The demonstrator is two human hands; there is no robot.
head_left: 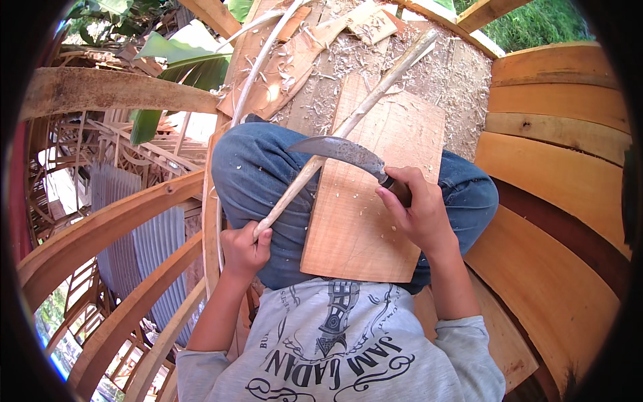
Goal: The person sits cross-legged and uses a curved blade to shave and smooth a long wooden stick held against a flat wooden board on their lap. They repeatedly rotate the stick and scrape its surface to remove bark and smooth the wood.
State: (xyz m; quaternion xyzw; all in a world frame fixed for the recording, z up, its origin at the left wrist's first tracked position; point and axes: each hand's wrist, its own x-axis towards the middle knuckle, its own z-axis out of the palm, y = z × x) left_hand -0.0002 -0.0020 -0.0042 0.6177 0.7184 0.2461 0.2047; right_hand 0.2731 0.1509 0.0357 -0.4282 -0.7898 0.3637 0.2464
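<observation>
My left hand [245,250] is closed round the near end of a long, pale, peeled stick [365,106]. The stick slants away to the upper right, across a flat wooden board [365,221] that lies over my lap. In my right hand [416,209] is the dark handle of a curved knife [341,153]. Its broad grey blade points left and lies across the stick, near the board's left edge; whether the edge bites into the wood cannot be made out. Small shavings dot the board and my jeans.
Curly wood shavings [469,87] cover the planks in front of me. Flat wood offcuts [315,47] and a thin pale strip [258,63] lie at the far left. Slatted wooden rails [120,218] stand on my left, and a plank wall [556,167] on my right.
</observation>
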